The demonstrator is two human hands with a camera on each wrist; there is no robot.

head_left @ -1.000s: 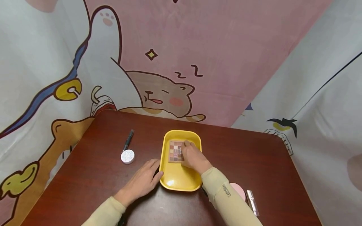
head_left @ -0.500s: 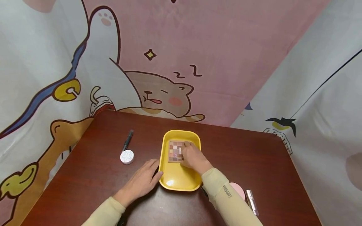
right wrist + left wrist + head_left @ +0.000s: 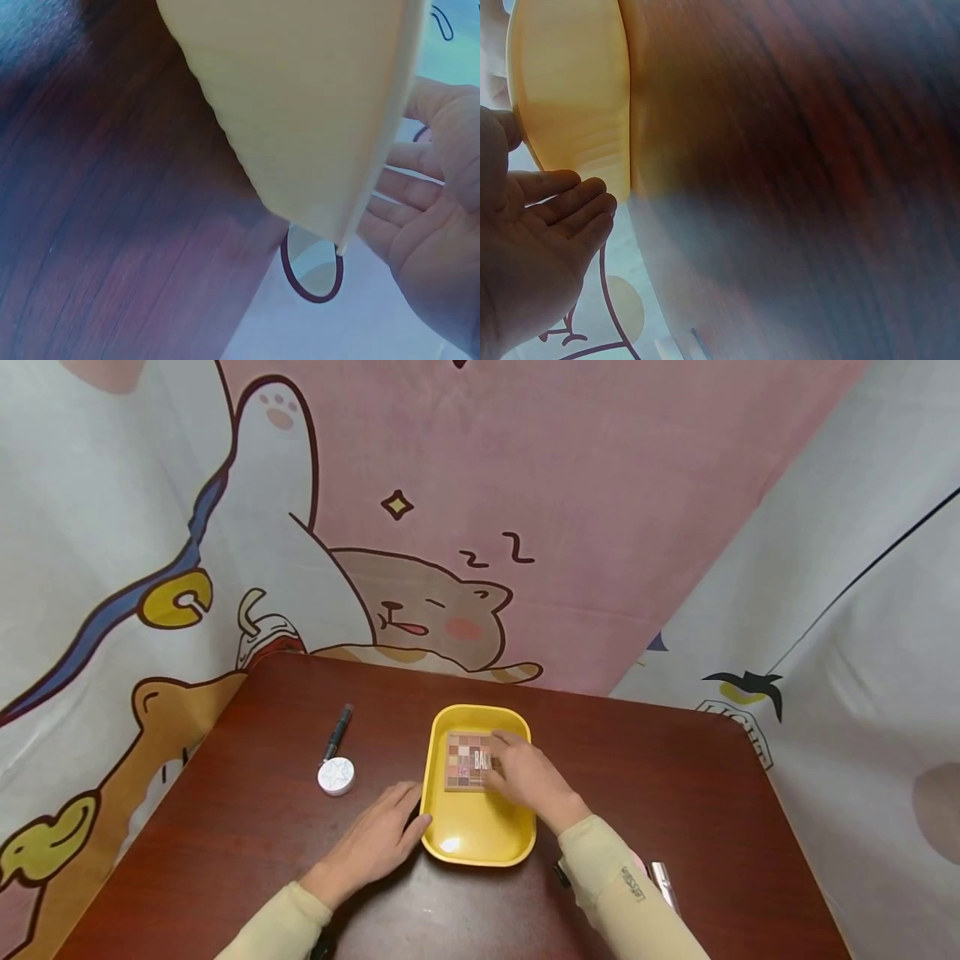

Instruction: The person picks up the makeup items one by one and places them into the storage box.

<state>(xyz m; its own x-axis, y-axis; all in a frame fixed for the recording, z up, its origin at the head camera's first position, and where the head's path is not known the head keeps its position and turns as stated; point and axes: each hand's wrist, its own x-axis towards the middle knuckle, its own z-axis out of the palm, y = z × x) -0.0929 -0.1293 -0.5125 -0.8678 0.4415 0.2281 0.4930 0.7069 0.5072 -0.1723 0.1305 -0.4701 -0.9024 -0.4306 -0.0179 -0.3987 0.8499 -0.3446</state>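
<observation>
A yellow tray (image 3: 477, 839) stands mid-table, with an eyeshadow palette (image 3: 459, 764) lying flat in its far half. Fingers of my right hand (image 3: 529, 774) are loosely spread over the palette's right edge and hide part of it; whether they touch it I cannot tell. In the right wrist view, that hand (image 3: 442, 172) reaches in over the tray's rim, its fingertips hidden behind the wall. My left hand (image 3: 375, 835) rests against the tray's left side, thumb at the rim. The left wrist view shows that hand's (image 3: 547, 225) extended fingers beside the outer wall.
Left of the tray lie a round white compact (image 3: 336, 776) and a dark pen-like tube (image 3: 340, 731). On the right, a silvery tube (image 3: 663, 883) and a pink round item (image 3: 639, 864) are partly covered by my right sleeve. A printed curtain (image 3: 600, 527) hangs behind the table.
My right hand has shifted right and loosened from the palette, so more of its lettering shows. The palette stays in the tray. My left hand has not moved.
</observation>
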